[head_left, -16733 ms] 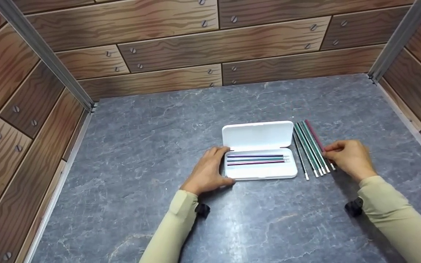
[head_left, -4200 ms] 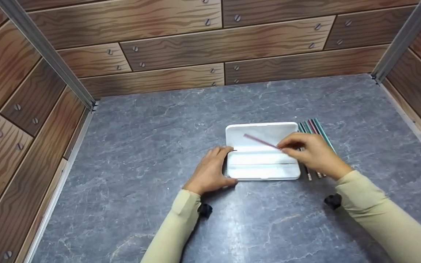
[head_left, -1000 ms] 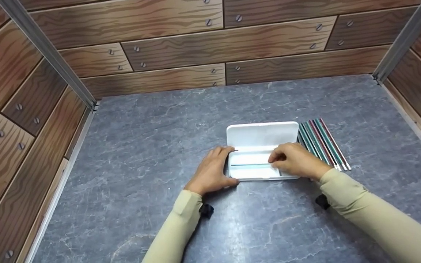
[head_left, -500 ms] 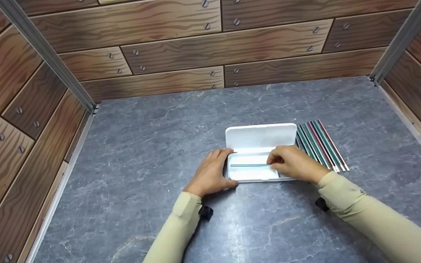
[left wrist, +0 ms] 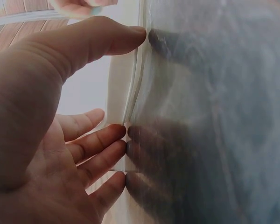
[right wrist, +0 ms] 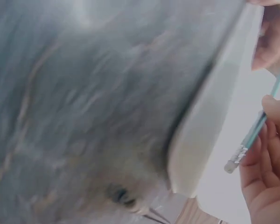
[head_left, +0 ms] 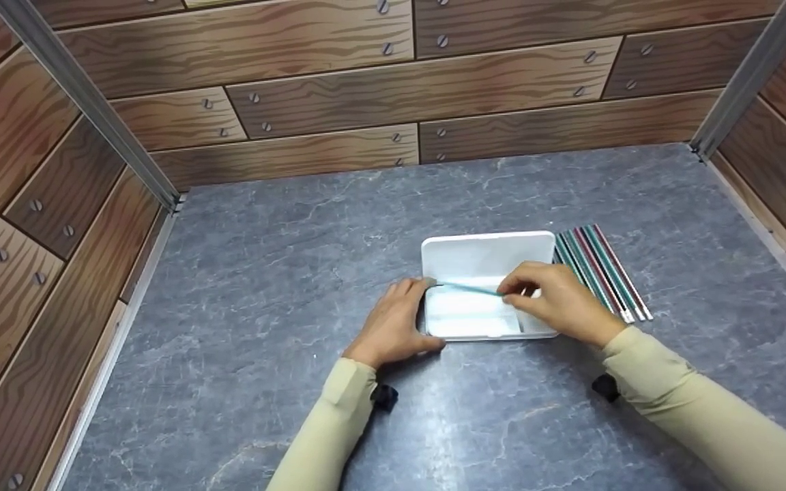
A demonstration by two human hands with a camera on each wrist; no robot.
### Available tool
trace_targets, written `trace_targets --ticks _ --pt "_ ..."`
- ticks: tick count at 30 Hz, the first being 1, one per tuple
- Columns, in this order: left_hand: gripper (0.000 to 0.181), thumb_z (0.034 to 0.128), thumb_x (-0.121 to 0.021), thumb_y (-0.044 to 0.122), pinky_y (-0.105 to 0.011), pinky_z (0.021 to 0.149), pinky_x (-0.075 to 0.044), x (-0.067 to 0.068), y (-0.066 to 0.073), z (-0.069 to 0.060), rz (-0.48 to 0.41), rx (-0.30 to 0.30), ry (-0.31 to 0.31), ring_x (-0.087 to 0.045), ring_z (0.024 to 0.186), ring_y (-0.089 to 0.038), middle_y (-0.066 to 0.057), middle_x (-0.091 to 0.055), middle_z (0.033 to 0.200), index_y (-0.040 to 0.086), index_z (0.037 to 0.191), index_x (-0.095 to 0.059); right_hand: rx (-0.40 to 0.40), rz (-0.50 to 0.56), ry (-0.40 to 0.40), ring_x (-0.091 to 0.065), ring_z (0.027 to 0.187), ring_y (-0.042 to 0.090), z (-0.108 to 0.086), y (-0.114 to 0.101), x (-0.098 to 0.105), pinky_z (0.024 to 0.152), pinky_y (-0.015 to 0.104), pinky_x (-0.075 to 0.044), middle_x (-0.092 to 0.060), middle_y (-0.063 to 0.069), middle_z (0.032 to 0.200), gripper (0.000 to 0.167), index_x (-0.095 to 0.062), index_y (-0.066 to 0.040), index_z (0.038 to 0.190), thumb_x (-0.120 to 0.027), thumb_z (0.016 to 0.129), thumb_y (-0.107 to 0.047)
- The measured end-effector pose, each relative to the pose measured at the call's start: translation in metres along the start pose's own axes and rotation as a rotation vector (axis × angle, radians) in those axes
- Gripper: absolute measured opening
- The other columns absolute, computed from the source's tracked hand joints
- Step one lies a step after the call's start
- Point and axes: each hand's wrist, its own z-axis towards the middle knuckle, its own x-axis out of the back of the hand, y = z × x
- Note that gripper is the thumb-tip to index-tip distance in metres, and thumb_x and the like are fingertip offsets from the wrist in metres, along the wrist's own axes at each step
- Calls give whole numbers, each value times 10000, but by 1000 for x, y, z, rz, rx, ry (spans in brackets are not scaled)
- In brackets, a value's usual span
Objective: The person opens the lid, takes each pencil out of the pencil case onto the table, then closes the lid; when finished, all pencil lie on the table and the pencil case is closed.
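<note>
A white pencil case (head_left: pixel 471 326) lies with its lid (head_left: pixel 488 254) raised at the back. My left hand (head_left: pixel 393 320) holds its left end, thumb at the front corner and fingers at the rear corner. In the left wrist view the thumb and fingertips (left wrist: pixel 117 130) touch the case's side. Above the tray, my right hand (head_left: pixel 560 300) pinches a teal pencil (head_left: pixel 468 288) between thumb and fingers. Its silver ferrule and eraser end (right wrist: pixel 235 159) stick out in the right wrist view. Beyond the right hand, several green, dark and red pencils (head_left: pixel 604 273) lie side by side.
The grey marbled table (head_left: pixel 263 273) carries the case and pencils. Wood-patterned walls (head_left: pixel 325 95) with metal corner posts (head_left: pixel 86 102) enclose the back and sides. A black wrist camera (head_left: pixel 385 397) sits under each sleeve.
Earlier, several pencils lay in the case; later a red one was above it. Half a second ago the teal pencil lay low in the tray; now the right hand has raised and tilted it.
</note>
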Motion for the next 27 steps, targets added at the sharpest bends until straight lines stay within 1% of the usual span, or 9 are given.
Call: trace_targets --ticks 2,4,7,10,13,16,21,25,27 --pt "988 815 -978 336 -524 1276 -478 0 0 0 -4 0 0 -542 1488 -338 -122 -578 1591 135 1652 -494 -30 55 69 -698 859 19 -2 -1 5 807 209 -612 -830 46 975 153 -861 -101 1038 -865 925 3" --pt "987 818 -980 336 -523 1277 -477 1 0 0 -7 5 -1 -542 1489 -337 -119 -577 1593 143 1654 -493 -87 113 126 -690 867 -7 -4 -1 12 811 148 -592 -834 75 1000 152 -863 -86 1063 -868 933 -8" --pt "982 816 -981 328 -528 1268 -484 1 1 -1 -6 6 3 -552 1478 -344 -125 -583 1584 137 1648 -497 -163 183 189 -697 860 -16 -9 1 23 790 112 -581 -834 90 1012 150 -854 -47 1094 -867 946 -28" --pt "979 814 -980 323 -531 1257 -494 2 1 -2 -3 6 3 -560 1466 -347 -129 -588 1576 130 1645 -499 -224 247 231 -713 847 -15 -14 6 35 774 117 -594 -826 -29 987 174 -839 -6 1126 -860 956 -31" --pt "976 810 -981 324 -535 1250 -499 1 1 -2 -1 1 7 -568 1454 -351 -135 -593 1565 123 1638 -505 -253 286 266 -724 851 -32 -20 13 44 785 109 -600 -793 -190 959 203 -821 48 1149 -854 959 -18" --pt "977 811 -985 330 -539 1251 -497 0 1 -1 -3 1 9 -567 1455 -356 -137 -592 1565 123 1637 -506 -270 305 298 -728 865 -47 -26 21 54 798 95 -597 -779 -249 954 226 -801 91 1163 -845 964 -6" --pt "979 812 -985 339 -544 1252 -493 0 2 -1 -4 -1 8 -565 1459 -363 -136 -591 1572 127 1639 -506 -321 280 344 -731 881 -58 -38 37 71 811 85 -596 -786 -255 965 250 -785 113 1174 -845 971 -20" --pt "986 808 -990 346 -539 1253 -493 0 2 0 -1 -4 6 -565 1456 -358 -132 -592 1571 129 1639 -506 -420 242 352 -708 883 -101 -48 58 86 801 62 -576 -758 -327 950 275 -793 80 1204 -850 987 -80" --pt "987 806 -993 344 -536 1254 -493 -1 2 0 -1 -6 7 -566 1454 -358 -133 -594 1568 125 1637 -507 -476 233 345 -688 875 -115 -52 69 94 780 59 -565 -741 -350 933 223 -827 9 1187 -847 995 -103"
